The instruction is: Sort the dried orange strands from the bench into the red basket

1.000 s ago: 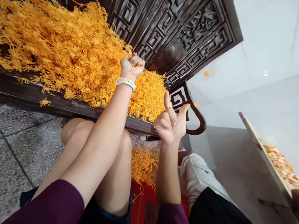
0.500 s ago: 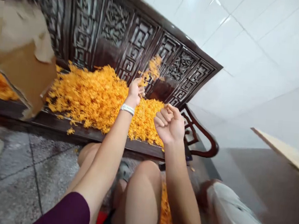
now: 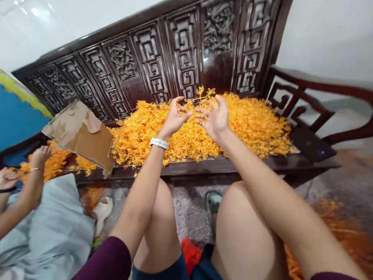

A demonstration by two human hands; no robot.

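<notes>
My left hand (image 3: pixel 176 119), with a white band on its wrist, is raised over the orange flower pile (image 3: pixel 187 133), thumb and fingers apart. Facing it, fingers spread, is my right hand (image 3: pixel 216 120); the fingertips of both hands nearly meet. An orange flower sprig (image 3: pixel 200 97) with a thin stem shows just beyond and between the fingertips. Whether either hand touches this sprig I cannot tell. Neither hand is visibly closed around anything. The heaped flowers lie along the seat of a dark carved wooden bench (image 3: pixel 200 165).
A torn cardboard piece (image 3: pixel 88 138) stands on the bench at left. Beyond it, another person's hands (image 3: pixel 39 157) are near more orange flowers. A dark flat object (image 3: pixel 313 144) lies by the bench's armrest (image 3: pixel 350 95). More orange material (image 3: pixel 344 241) is at lower right.
The view has swung, showing more of the other person. My left hand held up an orange flower sprig and my right was closed; now both are spread and close together.
</notes>
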